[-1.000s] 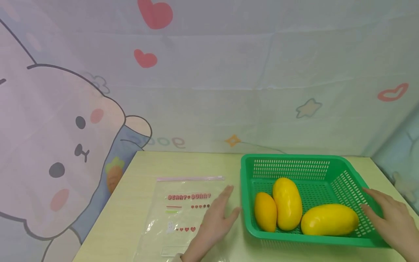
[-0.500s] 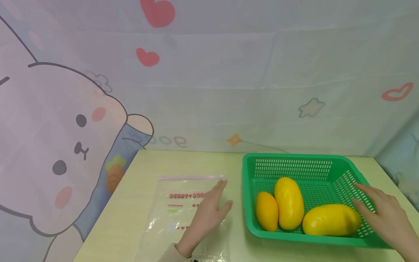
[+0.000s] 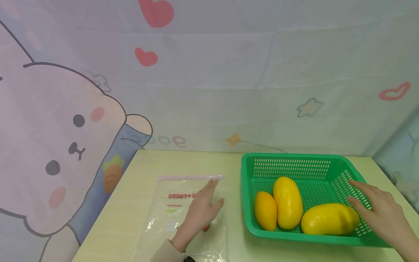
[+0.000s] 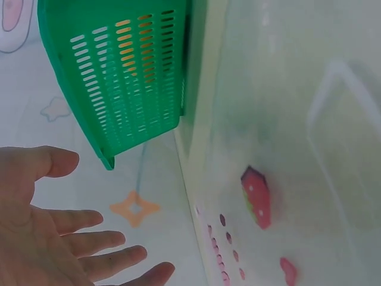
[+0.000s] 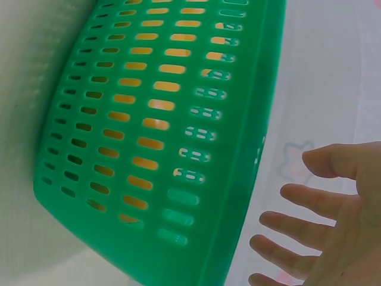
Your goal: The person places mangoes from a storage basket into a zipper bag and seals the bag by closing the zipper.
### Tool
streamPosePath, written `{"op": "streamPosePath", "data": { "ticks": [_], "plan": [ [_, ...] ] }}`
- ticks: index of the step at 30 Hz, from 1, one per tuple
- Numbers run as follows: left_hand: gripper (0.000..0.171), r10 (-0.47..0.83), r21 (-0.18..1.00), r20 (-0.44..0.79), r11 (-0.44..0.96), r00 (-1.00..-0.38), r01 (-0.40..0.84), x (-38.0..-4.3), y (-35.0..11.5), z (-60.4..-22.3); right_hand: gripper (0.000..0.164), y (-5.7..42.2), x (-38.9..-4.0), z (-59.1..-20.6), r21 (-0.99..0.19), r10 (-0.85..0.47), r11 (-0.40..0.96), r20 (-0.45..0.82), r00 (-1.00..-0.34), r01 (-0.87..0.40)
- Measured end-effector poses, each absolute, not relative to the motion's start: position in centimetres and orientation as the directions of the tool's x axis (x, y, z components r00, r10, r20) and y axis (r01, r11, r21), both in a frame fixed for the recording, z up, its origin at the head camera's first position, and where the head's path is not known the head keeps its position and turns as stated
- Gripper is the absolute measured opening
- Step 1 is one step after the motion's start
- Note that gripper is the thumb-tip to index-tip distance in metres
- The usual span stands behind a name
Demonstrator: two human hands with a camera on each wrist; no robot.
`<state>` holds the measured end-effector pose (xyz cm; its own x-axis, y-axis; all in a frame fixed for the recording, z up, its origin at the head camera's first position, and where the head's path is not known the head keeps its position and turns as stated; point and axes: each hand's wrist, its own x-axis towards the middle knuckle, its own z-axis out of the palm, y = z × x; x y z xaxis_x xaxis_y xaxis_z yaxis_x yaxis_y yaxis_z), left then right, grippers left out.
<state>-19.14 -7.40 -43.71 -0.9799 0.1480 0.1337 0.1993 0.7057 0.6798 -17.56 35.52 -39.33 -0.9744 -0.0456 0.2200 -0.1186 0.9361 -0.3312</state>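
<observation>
A transparent zip bag [image 3: 157,233] printed with red lettering and hearts lies flat on the table. Over its right side hovers my left hand [image 3: 199,211], fingers spread and holding nothing. To the right stands a green plastic basket [image 3: 294,238]. Inside are three mangoes: a small orange-yellow mango [image 3: 266,211], a larger yellow mango [image 3: 288,203] beside it, and another yellow mango [image 3: 330,219] lying sideways at the front. My right hand [image 3: 381,209] is at the basket's right rim, its fingers extended and nothing in them. The right wrist view shows these fingers apart from the basket wall.
The pale wooden table [image 3: 114,222] ends at the back against a hanging cloth [image 3: 209,91] printed with a bunny and hearts. A pink zip strip [image 3: 183,178] runs along the bag's far edge.
My left hand has drifted left from near the basket to over the bag, uncovering the strip between them. My right hand has shifted slightly left and up at the basket's right rim.
</observation>
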Motion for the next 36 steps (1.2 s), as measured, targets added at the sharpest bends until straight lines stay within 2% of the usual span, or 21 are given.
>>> {"op": "streamPosePath", "data": {
  "ticks": [11,18,24,27,31,36],
  "plan": [
    [0.066,0.092,0.602,0.03,0.793,-0.995,0.092,-18.9,-8.9,-44.9,0.05,36.9,-18.2,-40.4,-0.314,-0.065,0.941,0.194,-0.979,-0.124],
    [0.07,0.087,0.526,0.028,0.846,-0.996,0.089,-18.7,-9.8,-46.0,0.051,37.9,-18.5,-41.0,-0.319,-0.037,0.945,0.135,-0.99,-0.079],
    [0.072,0.066,0.501,0.007,0.863,-0.998,0.061,-18.4,-10.2,-46.3,0.053,38.4,-18.6,-41.8,-0.326,-0.04,0.94,0.183,-0.982,-0.099],
    [0.074,0.056,0.471,-0.012,0.881,-0.998,0.043,-18.4,-10.2,-46.5,0.057,38.8,-18.7,-42.0,-0.332,-0.027,0.94,0.14,-0.99,-0.073],
    [0.078,0.044,0.421,-0.05,0.907,-0.998,0.019,-18.4,-10.3,-46.6,0.062,39.4,-18.6,-42.1,-0.325,0.008,0.946,0.02,-1.0,0.001],
    [0.08,0.035,0.377,-0.08,0.926,-0.996,0.003,-18.3,-10.3,-46.7,0.063,40.1,-18.7,-42.2,-0.321,0.024,0.946,-0.065,-0.998,0.044]
  ]
}}
